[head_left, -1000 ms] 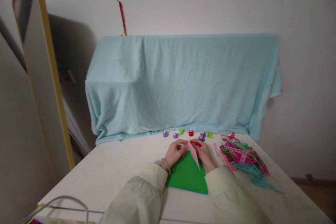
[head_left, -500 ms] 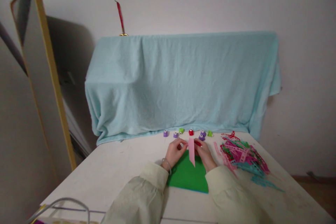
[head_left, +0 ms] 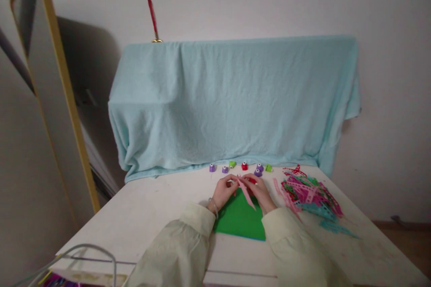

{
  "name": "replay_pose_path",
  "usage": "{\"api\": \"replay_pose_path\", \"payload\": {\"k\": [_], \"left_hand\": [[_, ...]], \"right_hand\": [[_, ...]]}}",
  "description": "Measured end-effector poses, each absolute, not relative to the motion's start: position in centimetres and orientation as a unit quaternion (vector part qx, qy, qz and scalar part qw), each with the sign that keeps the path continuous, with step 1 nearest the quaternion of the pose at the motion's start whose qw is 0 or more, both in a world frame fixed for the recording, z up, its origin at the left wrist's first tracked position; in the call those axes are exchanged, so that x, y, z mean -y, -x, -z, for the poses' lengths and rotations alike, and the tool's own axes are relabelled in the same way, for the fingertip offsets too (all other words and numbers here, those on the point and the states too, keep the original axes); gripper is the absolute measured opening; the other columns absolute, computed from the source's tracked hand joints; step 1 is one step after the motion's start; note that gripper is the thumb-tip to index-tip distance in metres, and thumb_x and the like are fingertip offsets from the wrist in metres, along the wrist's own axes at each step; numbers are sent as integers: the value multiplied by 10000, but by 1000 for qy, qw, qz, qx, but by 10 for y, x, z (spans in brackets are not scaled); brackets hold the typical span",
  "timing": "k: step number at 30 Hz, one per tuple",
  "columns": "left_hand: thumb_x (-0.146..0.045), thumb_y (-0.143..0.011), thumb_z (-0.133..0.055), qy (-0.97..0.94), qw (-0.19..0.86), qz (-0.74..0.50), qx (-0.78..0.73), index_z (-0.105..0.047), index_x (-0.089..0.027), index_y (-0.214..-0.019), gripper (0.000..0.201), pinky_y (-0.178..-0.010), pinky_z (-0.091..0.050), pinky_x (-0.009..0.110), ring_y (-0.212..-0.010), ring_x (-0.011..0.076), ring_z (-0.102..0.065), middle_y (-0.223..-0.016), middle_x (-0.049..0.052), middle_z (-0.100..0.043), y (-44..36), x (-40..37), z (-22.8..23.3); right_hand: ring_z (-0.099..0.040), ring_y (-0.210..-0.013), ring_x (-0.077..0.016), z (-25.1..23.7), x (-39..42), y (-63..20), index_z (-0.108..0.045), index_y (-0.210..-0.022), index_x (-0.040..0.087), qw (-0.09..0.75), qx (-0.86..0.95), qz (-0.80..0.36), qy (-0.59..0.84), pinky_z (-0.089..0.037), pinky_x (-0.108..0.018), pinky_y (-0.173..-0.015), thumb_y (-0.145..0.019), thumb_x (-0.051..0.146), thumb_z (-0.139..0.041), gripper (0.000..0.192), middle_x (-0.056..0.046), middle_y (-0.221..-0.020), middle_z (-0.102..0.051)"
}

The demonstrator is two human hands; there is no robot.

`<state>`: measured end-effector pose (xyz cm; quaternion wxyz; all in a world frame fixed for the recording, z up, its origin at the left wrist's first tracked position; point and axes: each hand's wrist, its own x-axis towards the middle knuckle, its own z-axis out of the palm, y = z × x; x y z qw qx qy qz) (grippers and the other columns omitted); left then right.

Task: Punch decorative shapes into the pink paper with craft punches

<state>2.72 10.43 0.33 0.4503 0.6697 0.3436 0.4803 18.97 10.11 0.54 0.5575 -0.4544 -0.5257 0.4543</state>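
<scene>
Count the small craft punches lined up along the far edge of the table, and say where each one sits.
6: purple, purple, green, red, purple (possibly two together), green. Hands may hide more.

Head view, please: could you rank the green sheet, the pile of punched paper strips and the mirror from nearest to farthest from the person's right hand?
1. Green sheet: beside and under the right hand.
2. Pile of punched paper strips: on the table to the right.
3. Mirror: leaning far left, beyond the table.
</scene>
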Motion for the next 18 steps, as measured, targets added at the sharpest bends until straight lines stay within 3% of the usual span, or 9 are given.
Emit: {"api": "replay_pose_path", "payload": {"k": [5, 10, 18], "left_hand": [[-277, -718, -640, -665, 454, -499, -319, -633, -114, -829, 198, -685, -455, 227, -716, 137, -568, -804, 24, -644, -28, -101, -10], [-300, -757, -609, -683, 418, -503, -326, -615, -114, -753, 187, -649, -431, 233, -660, 126, -528, -717, 15, -617, -27, -105, -6], [-300, -726, -639, -674, 438, -496, -329, -639, -112, -811, 207, -692, -446, 238, -708, 138, -556, -781, 24, -647, -28, -103, -9]], "right_hand": [[-399, -442, -92, -6, -93, -185, -668, -847, 177, 548, 500, -486, 461, -265, -203, -407, -585, 482, -729, 406, 25, -529, -514], [-421, -470, -97, -10, -93, -186, -665, -781, 162, 567, 510, -457, 458, -287, -211, -417, -580, 490, -732, 391, 1, -584, -556], [-320, -413, -63, -10, -92, -185, -658, -816, 158, 561, 475, -503, 454, -200, -197, -396, -607, 463, -733, 376, 54, -486, -432]]}}
